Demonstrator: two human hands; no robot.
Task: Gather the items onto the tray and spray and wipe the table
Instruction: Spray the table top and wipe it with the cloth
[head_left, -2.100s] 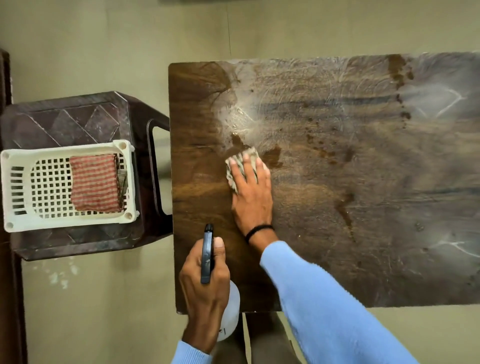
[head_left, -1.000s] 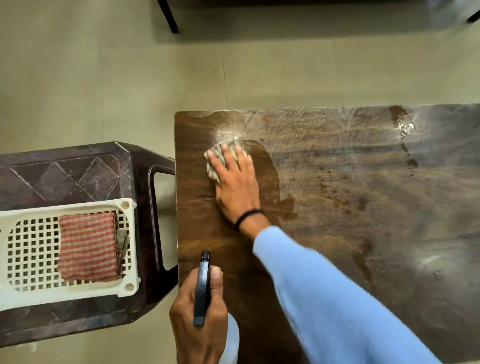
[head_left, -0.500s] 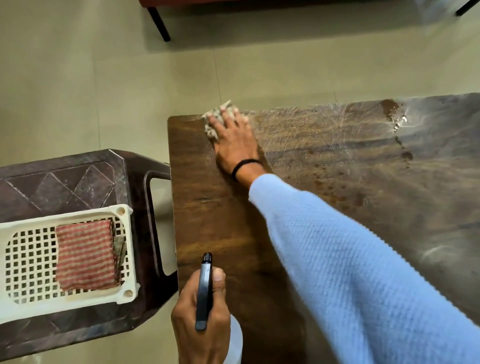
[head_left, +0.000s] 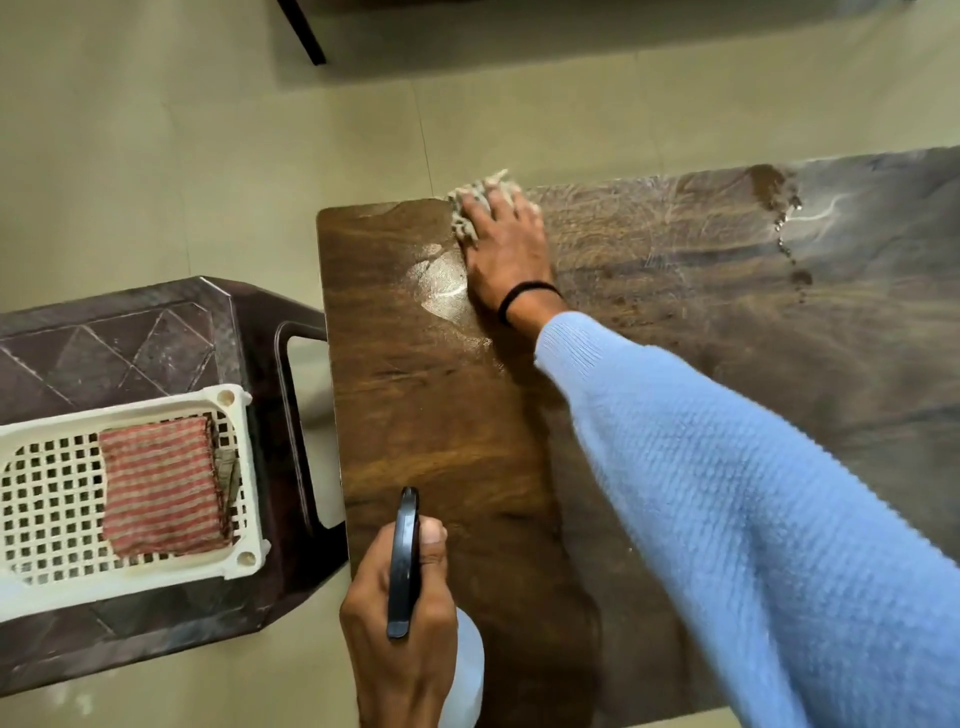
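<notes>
**Wiping the far left corner of a wet wooden table, spray bottle in my other hand**

My right hand (head_left: 506, 249) lies flat on a small pale wiping cloth (head_left: 475, 200). The fingers are spread and pressing it down, not closed around it. The cloth sits at the far edge of the dark wooden table (head_left: 415, 415), near its left corner, and its frayed fringe pokes out past my fingertips. It is blurred there, so I cannot tell whether any of it hangs over the edge.

The cloth looks thin, limp and probably damp. I judge it weighs almost nothing and will bunch or slide out unless my whole palm bears on it. Flat pressure through the middle suits it better than a pinch at one corner.

My left hand (head_left: 400, 639) is wrapped around a spray bottle (head_left: 404, 561) at the near edge of the table, thumb beside its black trigger head. The cloudy plastic body shows below my fist. It should be light and rigid, perhaps slick if wet, and best held at the neck.

The tabletop shines with streaks beside my right wrist, and dark wet blots remain toward the far right.

To the left, apart from the table, a white lattice tray (head_left: 244, 467) rests on a brown plastic stool (head_left: 130, 332). A folded red-striped cloth (head_left: 161, 483) lies in it.
</notes>
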